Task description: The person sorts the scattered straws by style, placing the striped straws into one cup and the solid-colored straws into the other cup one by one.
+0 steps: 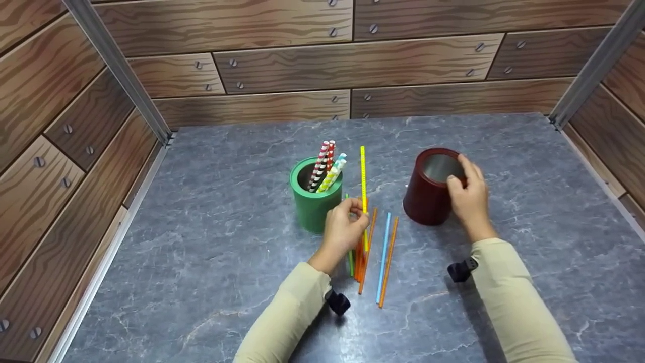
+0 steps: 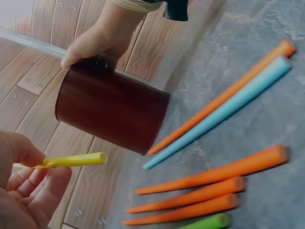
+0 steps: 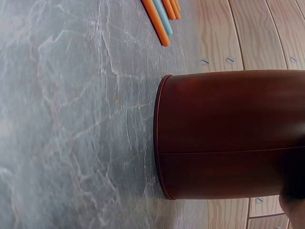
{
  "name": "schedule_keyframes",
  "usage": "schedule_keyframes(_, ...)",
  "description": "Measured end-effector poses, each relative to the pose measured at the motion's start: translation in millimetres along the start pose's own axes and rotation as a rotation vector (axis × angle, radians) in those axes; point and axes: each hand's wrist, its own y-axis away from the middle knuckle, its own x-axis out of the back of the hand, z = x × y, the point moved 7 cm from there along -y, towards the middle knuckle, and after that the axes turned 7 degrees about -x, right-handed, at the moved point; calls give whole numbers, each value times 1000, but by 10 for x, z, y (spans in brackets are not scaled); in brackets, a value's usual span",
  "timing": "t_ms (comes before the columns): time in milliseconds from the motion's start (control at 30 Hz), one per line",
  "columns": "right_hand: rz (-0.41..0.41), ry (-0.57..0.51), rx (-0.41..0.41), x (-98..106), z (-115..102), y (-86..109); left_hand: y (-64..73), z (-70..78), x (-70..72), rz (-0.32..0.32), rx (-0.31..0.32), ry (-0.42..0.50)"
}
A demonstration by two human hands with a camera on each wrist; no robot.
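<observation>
My left hand (image 1: 343,229) pinches a yellow straw (image 1: 363,171) between thumb and fingers, above the loose straws on the table. In the left wrist view, one end of that straw sticks out past the fingertips. My right hand (image 1: 469,199) grips the rim of a dark red can (image 1: 426,201), which stands upright on the right; its inside looks bare metal where it shows. Left of my left hand stands a green can (image 1: 310,212) holding several striped paper straws (image 1: 322,166). Part of the green can is hidden behind the left hand.
Between the cans lie several orange straws (image 1: 389,262), a light blue straw (image 1: 383,257) and a green straw (image 1: 351,264), roughly side by side on the grey marbled table (image 1: 211,242). Wood-patterned walls (image 1: 282,70) with metal corner posts enclose the back and sides.
</observation>
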Motion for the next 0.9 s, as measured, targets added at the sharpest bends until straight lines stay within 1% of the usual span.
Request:
schedule_keyframes(100,5,-1,-2,-3,7,-3,-54,106,-7,-4,-68,6)
schedule_keyframes(233,8,-11,4,-26,3,-10,-124,253,-4,13,-164,-9)
schedule_keyframes(367,1,-14,7,-42,11,0,-180,386,-9,20,-226,-8)
schedule_keyframes(567,3,-10,-6,2,40,26,-295,550,-57,0,-279,-9)
schedule_keyframes(700,0,-6,-2,11,37,19,-423,650,-45,26,-304,-2)
schedule_keyframes(800,-4,-7,11,1,19,10,-520,724,-19,49,-310,14)
schedule_keyframes(900,-7,-13,12,-4,5,5,-598,792,-23,49,-310,35)
